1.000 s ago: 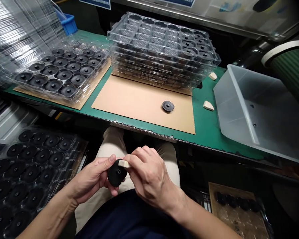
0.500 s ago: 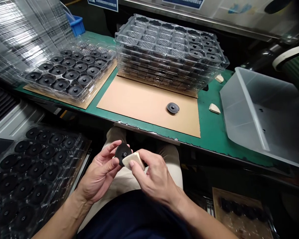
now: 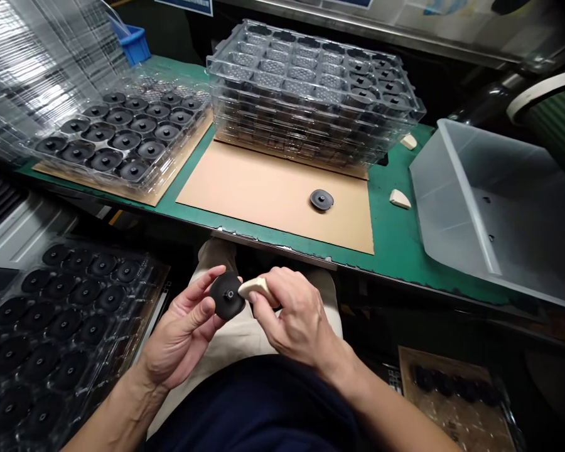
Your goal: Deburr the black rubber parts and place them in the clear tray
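Note:
Over my lap, my left hand (image 3: 183, 329) is closed on the rim of a black round disc (image 3: 225, 304) with a small raised hub at its centre. My right hand (image 3: 294, 311) grips a cream-coloured wedge-shaped block (image 3: 260, 289), its narrow tip at the disc's right side near the hub. Whether the tip touches the disc I cannot tell. A similar dark disc (image 3: 321, 199) lies on the cardboard sheet (image 3: 245, 188) on the green table.
A stack of clear plastic trays (image 3: 306, 94) stands behind the cardboard. Left of it, another clear tray (image 3: 160, 172) holds several discs; one more filled tray (image 3: 122, 326) sits lower left. Two cream blocks, one nearer (image 3: 400, 199), lie by a translucent bin (image 3: 456, 207).
The disc has turned to face me more, showing its hub. My right hand has tilted the cream block and drawn its tip to the right of the hub. The view has shifted slightly.

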`<state>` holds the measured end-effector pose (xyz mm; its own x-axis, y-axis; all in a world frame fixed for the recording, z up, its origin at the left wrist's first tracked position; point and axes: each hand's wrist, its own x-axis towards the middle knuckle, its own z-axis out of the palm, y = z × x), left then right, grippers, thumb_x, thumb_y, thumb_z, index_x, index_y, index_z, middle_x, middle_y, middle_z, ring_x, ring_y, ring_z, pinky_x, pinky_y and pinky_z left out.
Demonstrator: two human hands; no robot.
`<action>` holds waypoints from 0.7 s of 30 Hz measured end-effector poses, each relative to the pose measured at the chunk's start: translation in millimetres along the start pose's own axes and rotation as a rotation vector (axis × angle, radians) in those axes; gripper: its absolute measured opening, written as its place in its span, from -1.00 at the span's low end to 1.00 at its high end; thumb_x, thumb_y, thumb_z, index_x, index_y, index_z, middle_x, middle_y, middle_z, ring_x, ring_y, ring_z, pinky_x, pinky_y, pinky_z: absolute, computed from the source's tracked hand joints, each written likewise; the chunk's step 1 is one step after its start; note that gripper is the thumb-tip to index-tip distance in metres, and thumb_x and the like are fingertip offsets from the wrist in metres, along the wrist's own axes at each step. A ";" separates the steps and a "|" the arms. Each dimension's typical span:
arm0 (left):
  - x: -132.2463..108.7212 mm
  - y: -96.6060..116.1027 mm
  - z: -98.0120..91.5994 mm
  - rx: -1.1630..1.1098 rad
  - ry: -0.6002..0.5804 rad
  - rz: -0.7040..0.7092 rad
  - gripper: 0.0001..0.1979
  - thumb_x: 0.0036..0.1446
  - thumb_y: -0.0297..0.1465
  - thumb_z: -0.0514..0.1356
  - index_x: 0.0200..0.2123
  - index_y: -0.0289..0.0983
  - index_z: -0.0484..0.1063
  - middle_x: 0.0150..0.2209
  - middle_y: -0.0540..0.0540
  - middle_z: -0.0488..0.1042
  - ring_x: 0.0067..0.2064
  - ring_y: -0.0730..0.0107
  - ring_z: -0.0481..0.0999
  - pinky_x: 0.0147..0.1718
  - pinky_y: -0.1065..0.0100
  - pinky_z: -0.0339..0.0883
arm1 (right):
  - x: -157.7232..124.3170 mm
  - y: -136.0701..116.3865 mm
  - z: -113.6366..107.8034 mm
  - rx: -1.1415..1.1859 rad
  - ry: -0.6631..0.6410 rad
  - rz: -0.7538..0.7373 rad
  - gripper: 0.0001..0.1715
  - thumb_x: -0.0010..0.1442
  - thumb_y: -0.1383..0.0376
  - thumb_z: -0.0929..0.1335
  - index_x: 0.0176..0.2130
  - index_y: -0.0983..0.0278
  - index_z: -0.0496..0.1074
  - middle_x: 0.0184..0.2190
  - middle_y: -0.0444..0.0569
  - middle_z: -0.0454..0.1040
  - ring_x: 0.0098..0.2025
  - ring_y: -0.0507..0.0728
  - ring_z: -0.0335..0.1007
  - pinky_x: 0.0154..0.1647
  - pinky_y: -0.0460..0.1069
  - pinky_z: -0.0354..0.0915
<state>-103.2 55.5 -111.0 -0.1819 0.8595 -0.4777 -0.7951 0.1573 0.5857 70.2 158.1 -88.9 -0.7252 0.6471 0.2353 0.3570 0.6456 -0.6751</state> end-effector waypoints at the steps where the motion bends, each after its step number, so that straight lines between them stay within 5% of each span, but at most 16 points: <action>1: -0.2 0.3 -0.6 0.004 0.004 -0.010 -0.57 0.20 -0.38 0.40 0.13 -0.14 0.54 0.12 -0.12 0.58 0.16 0.23 0.55 0.15 0.34 0.43 | 0.5 0.7 -0.9 -0.001 -0.003 -0.003 -0.77 0.37 0.36 0.27 -0.36 0.24 0.19 -0.43 -0.13 0.24 -0.37 0.07 0.09 -0.27 0.04 0.02; 5: -1.2 2.4 -2.4 -0.003 -0.008 -0.035 -0.56 0.26 -0.31 0.35 0.19 -0.16 0.50 0.14 -0.18 0.57 0.11 0.23 0.58 0.11 0.34 0.47 | 0.6 1.4 -3.2 0.060 -0.098 -0.081 -0.73 0.35 0.33 0.28 -0.38 0.24 0.14 -0.44 -0.15 0.23 -0.39 0.06 0.09 -0.28 0.02 0.01; 21: -1.1 4.6 2.4 0.019 0.039 -0.107 -0.61 0.25 -0.29 0.36 0.12 -0.25 0.57 0.09 -0.19 0.60 0.00 0.28 0.62 -0.01 0.41 0.54 | -3.4 2.3 -10.2 -0.112 -0.140 -0.079 -0.75 0.40 0.30 0.25 -0.37 0.26 0.26 -0.41 -0.11 0.27 -0.36 0.08 0.10 -0.24 0.04 0.01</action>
<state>-105.3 56.4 -106.2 -0.1189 0.8179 -0.5629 -0.8000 0.2569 0.5422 79.5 161.5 -84.1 -0.8259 0.5344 0.1796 0.3528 0.7384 -0.5747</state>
